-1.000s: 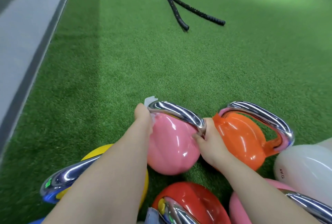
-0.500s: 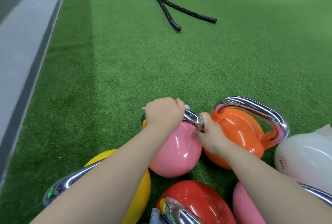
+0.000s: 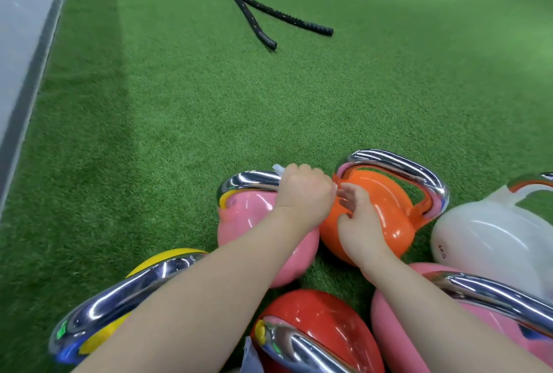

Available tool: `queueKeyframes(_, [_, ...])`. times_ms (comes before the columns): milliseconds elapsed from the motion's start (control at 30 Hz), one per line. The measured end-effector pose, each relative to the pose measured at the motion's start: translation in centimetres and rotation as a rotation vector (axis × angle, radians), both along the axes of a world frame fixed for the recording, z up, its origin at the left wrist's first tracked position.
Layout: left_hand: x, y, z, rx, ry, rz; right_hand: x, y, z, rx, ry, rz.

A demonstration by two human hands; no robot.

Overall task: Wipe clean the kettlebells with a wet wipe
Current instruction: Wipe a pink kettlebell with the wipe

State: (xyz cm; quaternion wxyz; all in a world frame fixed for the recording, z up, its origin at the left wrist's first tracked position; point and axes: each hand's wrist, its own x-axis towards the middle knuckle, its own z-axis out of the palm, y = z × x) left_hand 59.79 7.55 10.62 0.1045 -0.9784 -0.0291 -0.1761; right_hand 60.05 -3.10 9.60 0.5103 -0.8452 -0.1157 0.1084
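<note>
Pink kettlebell (image 3: 254,223) on turf (image 3: 179,133), 6 o'clock of frame. Left hand (image 3: 303,193) curled round its chrome handle (image 3: 248,181), wipe (image 3: 277,168) under fingers. Right hand (image 3: 359,217), at 3 o'clock, fingers bent against orange kettlebell (image 3: 386,211); grip unclear.

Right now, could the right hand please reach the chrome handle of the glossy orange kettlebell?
Probably yes: the right hand already rests against the glossy orange kettlebell, and its chrome handle arches just beyond, uncovered.
</note>
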Motion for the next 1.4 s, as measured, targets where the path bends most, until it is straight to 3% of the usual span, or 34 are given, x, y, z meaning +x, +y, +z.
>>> queueKeyframes(67, [-0.2, -0.5, -0.6, 0.07, 0.009, -0.039, -0.2, -0.1, 0.4, -0.003, -0.044, -0.004])
queueKeyframes(200, [-1.5, 0.1, -1.6, 0.041, -0.197, -0.124, -0.9, -0.1, 0.8, -0.029, -0.073, 0.034])
queueKeyframes(400, [-4.2, 1.7, -3.8, -0.054, -0.312, 0.064, -1.0, 0.4, 1.4, -0.176, -0.154, 0.205])
queueKeyframes(533, [-4.2, 2.9, -2.0, -0.112, -0.32, 0.103, -0.4, 1.4, 2.4, -0.275, -0.099, 0.38])
queueKeyframes(567, [-4.1, 3.3, -1.0, -0.102, -0.293, 0.065, -0.2, 1.6, 2.5, -0.285, -0.095, 0.392])
queueKeyframes(633, [-3.8, 4.6, 1.2, -0.098, -0.053, -0.025, 0.0, 1.8, 2.6, -0.293, -0.092, 0.399])
queueKeyframes(700, [-3.2, 6.4, 2.8, -0.232, 0.308, -0.059, 0.0, 1.9, 2.5, -0.29, -0.093, 0.394])
queueKeyframes(767, [-2.9, 7.4, 3.8, -0.326, 0.448, -0.038, 0.0, 2.0, 2.4, -0.273, -0.085, 0.383])
queueKeyframes(900, [-3.2, 6.4, 3.1, -0.311, 0.265, 0.087, 0.2, 2.2, 2.2, -0.24, -0.047, 0.346])
queueKeyframes(1033, [-3.7, 4.7, 1.7, -0.146, 0.032, 0.278, 0.2, 2.6, 1.9, -0.28, -0.062, 0.349])
queueKeyframes(1167, [-3.9, 4.6, -0.4, -0.228, -0.272, 0.367, 0.1, 2.3, 1.9, -0.304, -0.076, 0.387])
queueKeyframes(1267, [-4.1, 4.3, -1.0, -0.433, -0.43, 0.524, 0.4, 1.7, 1.9, -0.354, -0.09, 0.449])
queueKeyframes(1400, [-5.3, 4.9, -2.0, -1.103, -0.486, 0.883, 0.5, 1.7, 1.9, -0.412, -0.128, 0.493])
